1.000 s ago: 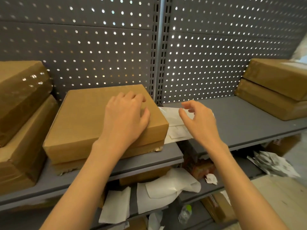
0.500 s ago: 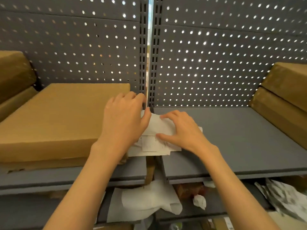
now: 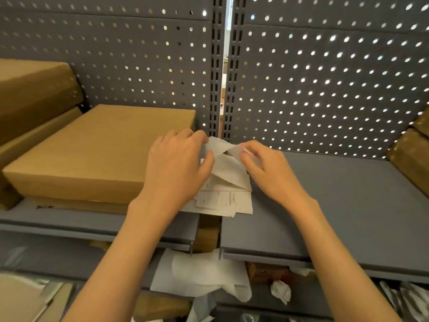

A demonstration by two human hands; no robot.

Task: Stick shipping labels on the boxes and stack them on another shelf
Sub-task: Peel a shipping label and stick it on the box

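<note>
Bare forearms, no sleeves, no jewellery

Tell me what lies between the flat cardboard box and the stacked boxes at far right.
Head view: both hands, left and right, peeling a label sheet over the label pile, then bare shelf.

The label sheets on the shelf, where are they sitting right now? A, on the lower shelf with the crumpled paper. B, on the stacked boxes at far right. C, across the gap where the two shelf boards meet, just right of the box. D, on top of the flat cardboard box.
C: the label sheets lie over the seam between the shelf boards, beside the flat box, while both hands peel one.
</note>
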